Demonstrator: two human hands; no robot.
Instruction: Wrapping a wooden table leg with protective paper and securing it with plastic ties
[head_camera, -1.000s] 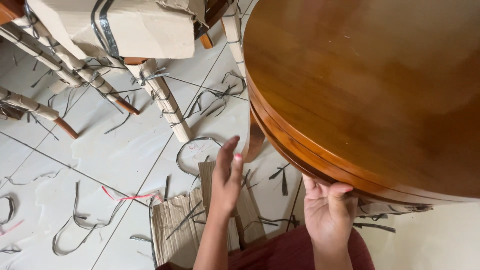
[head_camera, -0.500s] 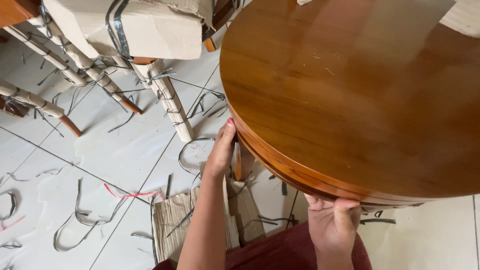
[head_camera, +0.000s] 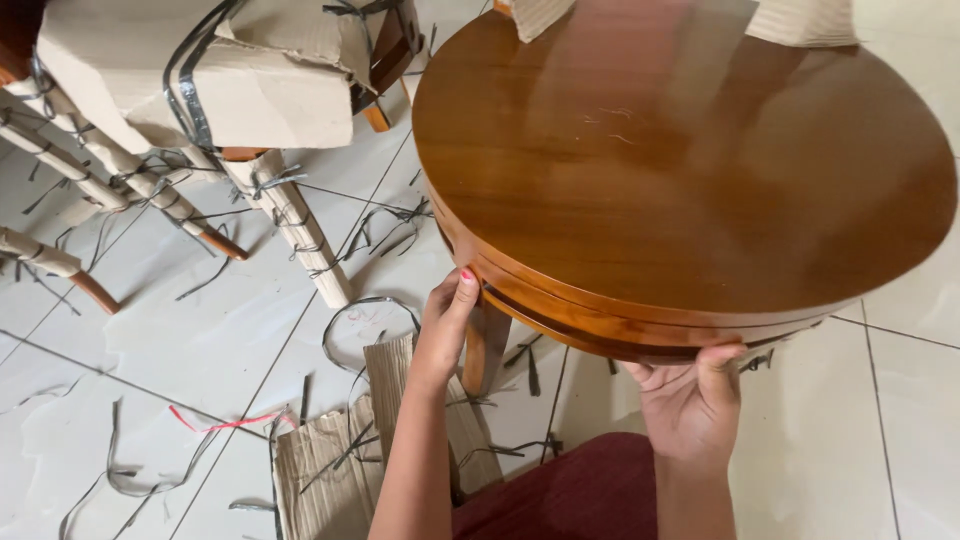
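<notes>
A round, glossy brown wooden table (head_camera: 680, 170) fills the upper right of the head view. My left hand (head_camera: 445, 320) grips its near-left rim, thumb on the edge. My right hand (head_camera: 690, 395) holds the rim from below at the near side, fingertips curled up on the edge. One wooden table leg (head_camera: 485, 345) shows under the top, just right of my left hand.
Chairs with legs wrapped in cardboard (head_camera: 290, 225) and a cardboard-wrapped seat (head_camera: 200, 75) stand at upper left. Cut plastic straps (head_camera: 365, 320) and cardboard pieces (head_camera: 325, 465) litter the white tiled floor (head_camera: 900, 440). My dark red clothing (head_camera: 570, 500) shows at the bottom.
My left hand rose from the cardboard on the floor to the table's rim. The table has shifted leftward and farther into view; my right hand stays under the rim.
</notes>
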